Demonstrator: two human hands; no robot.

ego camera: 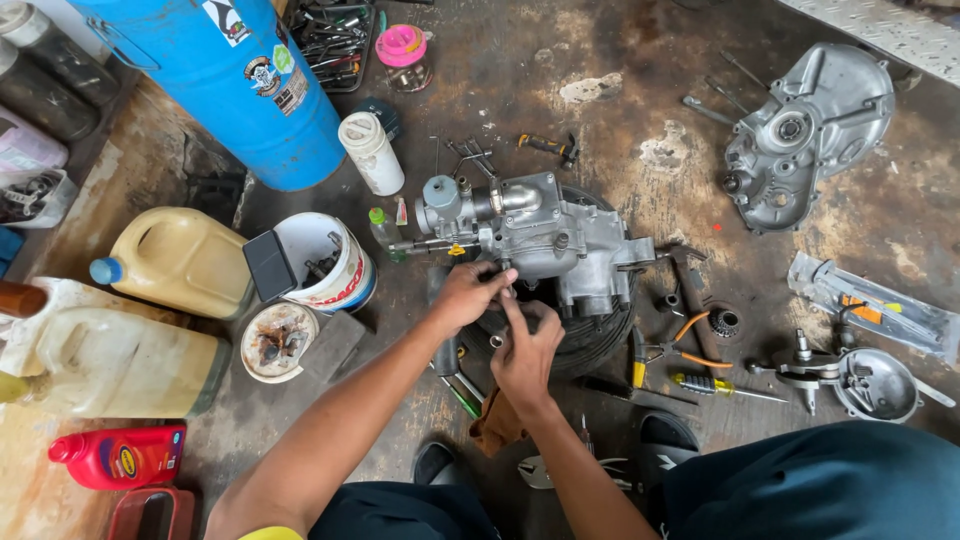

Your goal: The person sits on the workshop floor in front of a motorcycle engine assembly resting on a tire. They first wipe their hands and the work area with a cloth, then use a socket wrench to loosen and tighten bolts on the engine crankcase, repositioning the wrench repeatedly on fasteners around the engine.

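So the small grey engine block (540, 235) is sitting on a black tyre (600, 335) on the stained concrete floor (620, 70), carburettor end pointing left. Both hands are right up against its near face. The left hand (468, 295) has its fingers curled onto the lower edge of the casing, looks like it's pinching some small part there, too tiny to make out. The right hand (525, 350) is just below it, fingers bunched together with the index finger poking up toward the same spot. The two hands are basically touching each other.

Stuff all around: a blue drum (235, 80) top left, a white bucket (330, 260) with bits in it just left of the engine, a yellowish jerrycan (175, 260) beside that, and a red oil bottle (120, 455) down in the corner. Off to the right there's a separate engine side cover (810, 135) lying flat, well apart from the block. Orange-handled pliers (680, 350) and a yellow-handled screwdriver (725, 387) lie near the tyre on the right.
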